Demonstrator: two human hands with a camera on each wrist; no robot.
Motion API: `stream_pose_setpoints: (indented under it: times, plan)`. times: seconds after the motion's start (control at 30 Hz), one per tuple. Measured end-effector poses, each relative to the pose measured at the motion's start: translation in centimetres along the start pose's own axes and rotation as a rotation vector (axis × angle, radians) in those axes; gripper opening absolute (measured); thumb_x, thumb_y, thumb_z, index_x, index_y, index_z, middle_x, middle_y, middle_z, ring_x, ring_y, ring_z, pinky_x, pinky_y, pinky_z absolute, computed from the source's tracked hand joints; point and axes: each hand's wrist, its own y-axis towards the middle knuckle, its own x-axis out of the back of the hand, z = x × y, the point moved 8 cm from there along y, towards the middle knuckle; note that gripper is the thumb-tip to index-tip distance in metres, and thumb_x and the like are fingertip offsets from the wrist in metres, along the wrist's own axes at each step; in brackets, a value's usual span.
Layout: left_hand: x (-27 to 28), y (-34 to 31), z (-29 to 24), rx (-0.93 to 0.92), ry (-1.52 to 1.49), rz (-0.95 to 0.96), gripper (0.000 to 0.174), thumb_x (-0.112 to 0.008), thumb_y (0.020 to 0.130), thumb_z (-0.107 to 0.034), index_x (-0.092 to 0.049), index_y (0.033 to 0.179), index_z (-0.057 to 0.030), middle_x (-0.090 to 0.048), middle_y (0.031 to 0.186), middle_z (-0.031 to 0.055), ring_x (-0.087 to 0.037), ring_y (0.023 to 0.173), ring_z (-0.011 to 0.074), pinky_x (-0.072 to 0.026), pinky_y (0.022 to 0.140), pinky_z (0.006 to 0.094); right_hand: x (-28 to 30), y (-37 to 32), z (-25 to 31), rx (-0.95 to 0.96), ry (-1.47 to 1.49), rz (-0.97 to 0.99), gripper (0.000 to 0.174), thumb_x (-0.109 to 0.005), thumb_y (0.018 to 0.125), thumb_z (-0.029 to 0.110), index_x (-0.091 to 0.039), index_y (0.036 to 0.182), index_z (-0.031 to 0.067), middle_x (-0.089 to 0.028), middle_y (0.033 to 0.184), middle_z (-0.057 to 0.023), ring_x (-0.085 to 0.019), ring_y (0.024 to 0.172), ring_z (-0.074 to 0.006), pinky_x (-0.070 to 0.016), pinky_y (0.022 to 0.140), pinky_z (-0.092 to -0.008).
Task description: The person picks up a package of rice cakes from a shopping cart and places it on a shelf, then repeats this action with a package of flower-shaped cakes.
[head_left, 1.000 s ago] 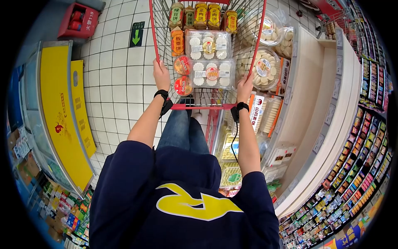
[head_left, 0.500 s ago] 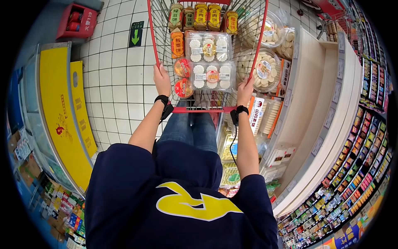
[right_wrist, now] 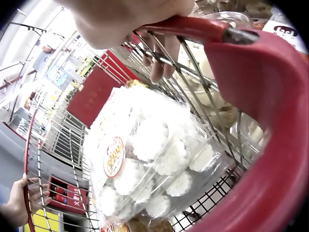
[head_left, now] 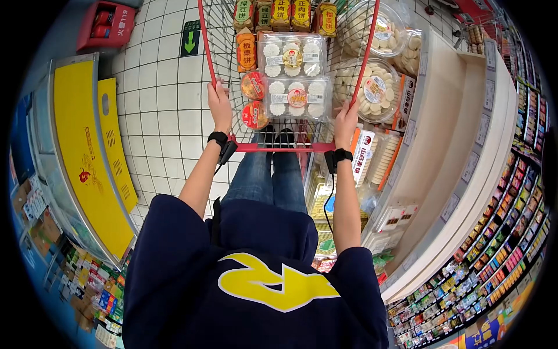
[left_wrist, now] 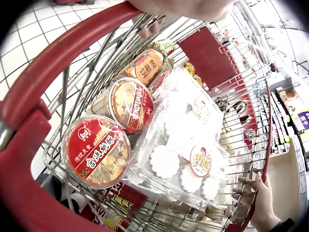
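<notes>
Tiled floor [head_left: 152,100]; shopping cart [head_left: 290,148] between left hand [head_left: 220,108] and right hand [head_left: 346,123], both gripping rails [head_left: 205,41].

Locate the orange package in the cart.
In the head view, the orange package is at the cart's left, beside the farther clear pack, just beyond two round tubs.

Head view, I read 绿豆饼 on the green packs [head_left: 243,14], 正肉饼 on the yellow packs [head_left: 281,15], 榴莲饼 on the yellow-green pack [head_left: 326,20], 板栗饼 on the orange pack [head_left: 246,51]. Red box [head_left: 106,27]: 火警119. White carton [head_left: 361,154]: 山药, 饼; character between unclear to me. Green floor sign [head_left: 190,39]: downward arrow, small lettering illegible. Left wrist view, round tub lid [left_wrist: 96,151]: 宫廷桃酥, 传统美食.
</notes>
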Motion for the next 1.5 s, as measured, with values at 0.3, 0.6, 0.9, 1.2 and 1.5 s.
stream_pose_setpoints:
  times: [0.3,0.6,0.9,1.2,1.5]
  plan:
    - [0.0,-1.7,-2.1,-0.096,0.368,0.004,0.050,-0.041,0.098,-0.029,-0.031,0.135,0.0025,-0.035,0.137,0.0237,-0.031,0.127,0.0348,-0.0239,0.106,0.0411,1.4,-2.9,5.8,0.307,-0.069,-0.199,0.047,-0.049,0.092,0.012,-0.034,0.135,-0.0001,-0.013,0.149,-0.0255,-0.013,0.138,-0.0388,-0.0159,0.111,-0.0468]
    - [-9.3,-7.4,1.4,0.011,0.123,0.565,0.069,-0.051,0.092,-0.022,-0.013,0.146,-0.0020,-0.018,0.150,0.0228,-0.015,0.141,0.0288,-0.0153,0.112,0.0364,-6.7,-0.5,-0.1,0.158,-0.017,0.184,0.070,-0.056,0.084,0.013,-0.019,0.140,-0.0070,-0.022,0.145,-0.0294,-0.019,0.137,-0.0380,-0.0158,0.112,-0.0422]
    - [-10.6,-8.7,9.2,0.646,-0.113,0.603,0.056,-0.053,0.091,-0.023,-0.031,0.135,0.0033,-0.050,0.121,0.0098,-0.046,0.113,0.0162,-0.0349,0.097,0.0280,-6.6,-0.1,-2.7,0.011,0.012,0.157,0.071,-0.058,0.082,0.014,-0.022,0.137,-0.0134,-0.035,0.136,-0.0335,-0.034,0.129,-0.0408,-0.0254,0.109,-0.0389]
    - [-10.1,-8.3,7.7,0.684,-0.142,0.605,0.061,-0.054,0.092,-0.032,-0.032,0.136,0.0050,-0.048,0.129,0.0133,-0.045,0.121,0.0184,-0.0333,0.101,0.0283,-7.4,-0.9,-4.5,0.020,-0.006,0.160,0.064,-0.057,0.081,0.015,-0.032,0.132,-0.0149,-0.042,0.130,-0.0350,-0.041,0.124,-0.0426,-0.0298,0.106,-0.0401]
    - [-9.6,-7.8,9.1,0.603,-0.108,0.616,0.046,-0.050,0.095,-0.030,-0.046,0.127,0.0031,-0.058,0.115,0.0079,-0.053,0.107,0.0150,-0.0402,0.088,0.0266,-6.9,-1.2,-4.2,0.035,-0.106,0.065,0.068,-0.059,0.080,0.020,-0.031,0.133,-0.0134,-0.043,0.128,-0.0341,-0.042,0.119,-0.0449,-0.0323,0.103,-0.0427]
